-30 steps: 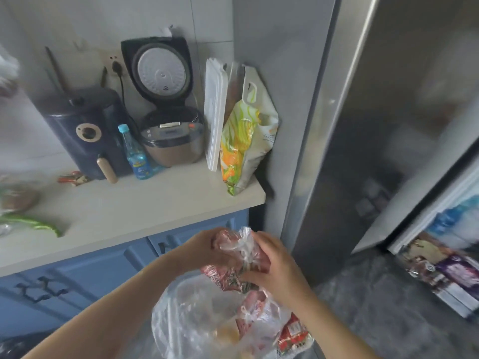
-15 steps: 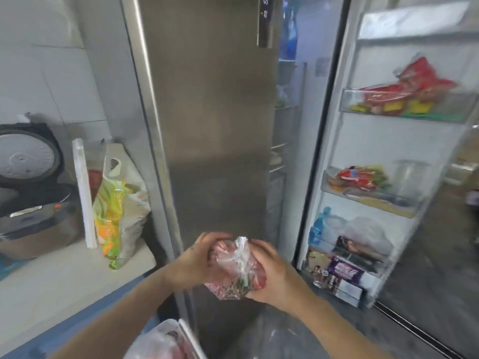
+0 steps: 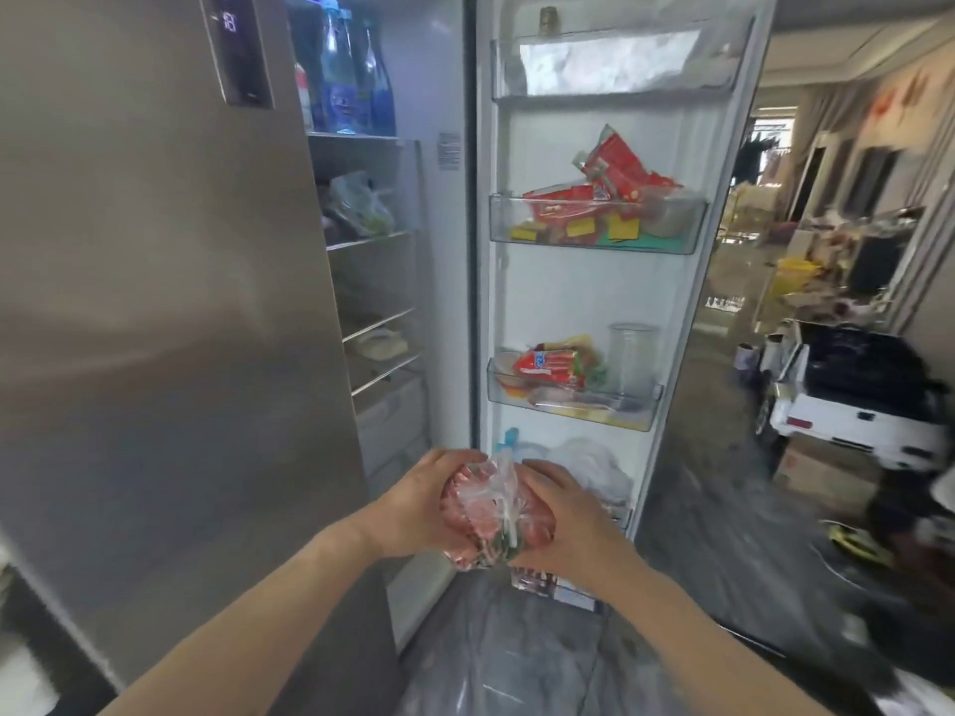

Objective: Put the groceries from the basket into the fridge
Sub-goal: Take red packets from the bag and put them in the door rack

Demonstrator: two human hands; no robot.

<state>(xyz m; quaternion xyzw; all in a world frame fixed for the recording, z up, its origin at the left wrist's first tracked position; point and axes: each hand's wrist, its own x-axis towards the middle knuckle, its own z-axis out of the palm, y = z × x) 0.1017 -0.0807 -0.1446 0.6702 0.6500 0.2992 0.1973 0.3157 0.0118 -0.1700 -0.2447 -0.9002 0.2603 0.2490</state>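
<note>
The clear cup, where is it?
In the head view, the clear cup stands in the open fridge door's third rack, at its right end, beside the red packet.

The bagged meat [image 3: 488, 514] has moved from the counter to the open fridge [image 3: 444, 281]

A dark grey marbled floor [image 3: 517, 664] is reflecting daylight, while beyond it a bright, cluttered room [image 3: 837, 209] is showing a white toy car [image 3: 852, 400] near pale walls.

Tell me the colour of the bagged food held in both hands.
Pinkish red inside a clear plastic bag, seen in the head view.
</note>
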